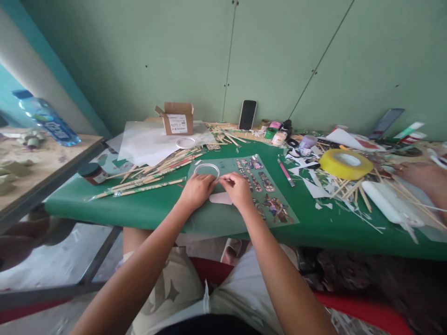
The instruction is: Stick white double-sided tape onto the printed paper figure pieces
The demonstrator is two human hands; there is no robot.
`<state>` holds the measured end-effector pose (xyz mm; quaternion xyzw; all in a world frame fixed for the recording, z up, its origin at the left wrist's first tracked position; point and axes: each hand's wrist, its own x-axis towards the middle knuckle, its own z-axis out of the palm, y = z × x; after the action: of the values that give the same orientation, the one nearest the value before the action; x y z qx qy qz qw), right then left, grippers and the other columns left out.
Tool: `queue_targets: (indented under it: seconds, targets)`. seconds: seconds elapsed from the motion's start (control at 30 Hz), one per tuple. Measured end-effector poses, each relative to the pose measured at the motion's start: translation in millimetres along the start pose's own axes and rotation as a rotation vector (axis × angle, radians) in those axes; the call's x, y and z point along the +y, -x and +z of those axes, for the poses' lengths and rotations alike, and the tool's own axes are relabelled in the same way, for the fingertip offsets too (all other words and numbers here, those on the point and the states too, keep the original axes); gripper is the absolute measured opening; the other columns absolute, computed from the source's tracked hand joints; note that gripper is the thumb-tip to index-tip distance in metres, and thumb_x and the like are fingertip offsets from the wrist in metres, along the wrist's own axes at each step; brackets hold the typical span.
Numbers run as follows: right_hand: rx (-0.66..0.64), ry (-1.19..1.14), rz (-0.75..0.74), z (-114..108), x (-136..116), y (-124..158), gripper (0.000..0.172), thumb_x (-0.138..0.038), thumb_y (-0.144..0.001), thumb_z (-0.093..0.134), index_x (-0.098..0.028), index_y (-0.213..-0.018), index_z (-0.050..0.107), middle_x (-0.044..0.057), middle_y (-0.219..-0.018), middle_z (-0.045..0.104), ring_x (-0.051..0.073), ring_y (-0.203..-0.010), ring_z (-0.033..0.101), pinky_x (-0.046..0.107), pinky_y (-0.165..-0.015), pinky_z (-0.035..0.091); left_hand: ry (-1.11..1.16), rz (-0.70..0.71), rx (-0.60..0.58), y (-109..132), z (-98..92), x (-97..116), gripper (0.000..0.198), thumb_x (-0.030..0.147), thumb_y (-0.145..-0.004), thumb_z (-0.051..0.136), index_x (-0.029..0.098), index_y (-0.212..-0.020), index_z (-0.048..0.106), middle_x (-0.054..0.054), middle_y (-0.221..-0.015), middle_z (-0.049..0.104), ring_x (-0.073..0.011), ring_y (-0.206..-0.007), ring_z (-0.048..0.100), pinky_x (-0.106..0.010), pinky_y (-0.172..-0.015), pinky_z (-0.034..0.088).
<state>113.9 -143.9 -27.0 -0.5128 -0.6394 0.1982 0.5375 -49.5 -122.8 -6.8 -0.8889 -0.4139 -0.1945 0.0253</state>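
My left hand (198,190) is closed over the near edge of a thin white ring (206,165), which lies on a translucent sheet (195,223). Just beside it, my right hand (238,188) is pinched, its fingertips meeting my left fingertips at the ring's right side. What the right fingers hold is too small to make out. Under my hands lies a pale, rounded strip of paper (220,198). To the right, the sheet bears dark, patterned cut-out pictures (277,207). A pink craft knife (286,172) rests beyond the sheet's right edge.
Decorated sticks (150,179) and a dark jar (92,173) lie left. Behind are a cardboard box (179,118), a second ring (186,142), a phone (247,115) and small paint pots (278,138). Yellow tape (328,163), paper scraps and another person's hand (424,177) are right.
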Motion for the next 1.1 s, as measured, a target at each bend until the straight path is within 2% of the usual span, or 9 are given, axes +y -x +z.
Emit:
queue_targets:
  seconds: [0.07,0.2,0.47,0.53,0.67,0.73,0.8,0.93,1.1]
  targets:
    - [-0.002,-0.009,0.02,-0.4,-0.7,-0.1,0.018,-0.034,-0.079,0.058,-0.02,-0.07,0.066,0.007,-0.077,0.068,0.021,-0.075,0.06,0.033,-0.075,0.046,0.003,-0.002,0.007,0.1,0.3,1.0,0.024,0.029,-0.098,0.044,0.016,-0.094,0.064,-0.008,-0.088,0.073,-0.0231,-0.085,0.067,-0.036,-0.083,0.044]
    - [-0.012,-0.05,0.078,-1.1,-0.1,-0.8,0.028,-0.043,-0.083,0.053,-0.019,-0.074,0.064,0.003,-0.069,0.066,0.018,-0.064,0.058,0.029,-0.066,0.045,0.005,0.008,0.046,-1.0,2.2,1.2,0.025,0.029,-0.098,0.043,0.017,-0.093,0.064,-0.008,-0.087,0.073,-0.0219,-0.083,0.066,-0.034,-0.079,0.044]
    - [0.043,-0.092,0.14,0.7,3.8,0.6,0.034,-0.048,-0.082,0.053,-0.017,-0.077,0.067,0.001,-0.061,0.061,0.016,-0.056,0.052,0.027,-0.056,0.041,0.022,0.036,0.099,-1.1,5.1,0.2,0.024,0.029,-0.099,0.043,0.018,-0.094,0.064,-0.006,-0.086,0.073,-0.0204,-0.082,0.066,-0.033,-0.079,0.043]
    - [0.055,-0.095,0.13,1.7,3.3,1.8,0.032,-0.047,-0.081,0.055,-0.018,-0.078,0.068,0.002,-0.065,0.063,0.016,-0.059,0.054,0.028,-0.059,0.043,0.003,0.028,0.117,-0.1,4.6,0.2,0.024,0.029,-0.099,0.044,0.018,-0.092,0.065,-0.006,-0.085,0.073,-0.0205,-0.08,0.066,-0.033,-0.077,0.042]
    - [0.097,-0.038,0.036,2.7,0.9,3.7,0.025,-0.039,-0.079,0.06,-0.019,-0.091,0.071,0.005,-0.077,0.068,0.018,-0.072,0.058,0.032,-0.075,0.047,-0.03,0.008,0.156,1.9,3.0,1.1,0.024,0.027,-0.097,0.045,0.017,-0.085,0.064,-0.005,-0.077,0.071,-0.0197,-0.075,0.064,-0.033,-0.075,0.041]
    - [0.094,0.03,-0.028,2.2,-0.6,4.0,0.021,-0.036,-0.081,0.059,-0.02,-0.086,0.071,0.006,-0.079,0.068,0.02,-0.075,0.058,0.033,-0.077,0.047,-0.039,0.002,0.161,2.4,2.1,1.9,0.025,0.026,-0.096,0.045,0.017,-0.082,0.064,-0.005,-0.074,0.07,-0.0193,-0.073,0.063,-0.033,-0.075,0.041]
    - [0.077,0.057,-0.029,1.2,-2.2,4.1,0.021,-0.037,-0.082,0.057,-0.02,-0.077,0.069,0.007,-0.079,0.067,0.021,-0.077,0.058,0.034,-0.077,0.046,-0.041,-0.001,0.154,2.4,1.5,2.8,0.026,0.026,-0.096,0.045,0.018,-0.081,0.064,-0.005,-0.074,0.069,-0.0195,-0.073,0.063,-0.033,-0.074,0.041]
    - [0.073,-0.016,0.072,-0.4,-5.5,5.4,0.027,-0.043,-0.083,0.054,-0.02,-0.074,0.065,0.005,-0.072,0.066,0.019,-0.069,0.057,0.031,-0.069,0.046,0.004,0.02,0.121,2.0,1.3,3.8,0.028,0.029,-0.098,0.043,0.018,-0.084,0.064,-0.005,-0.078,0.07,-0.0198,-0.075,0.063,-0.033,-0.075,0.041]
    - [0.09,-0.07,0.119,0.7,-4.2,6.9,0.033,-0.05,-0.082,0.053,-0.019,-0.079,0.064,0.001,-0.063,0.062,0.015,-0.056,0.052,0.026,-0.056,0.043,0.049,0.029,0.099,2.6,0.7,5.6,0.026,0.029,-0.099,0.042,0.018,-0.09,0.064,-0.006,-0.083,0.071,-0.0185,-0.077,0.064,-0.032,-0.076,0.042]
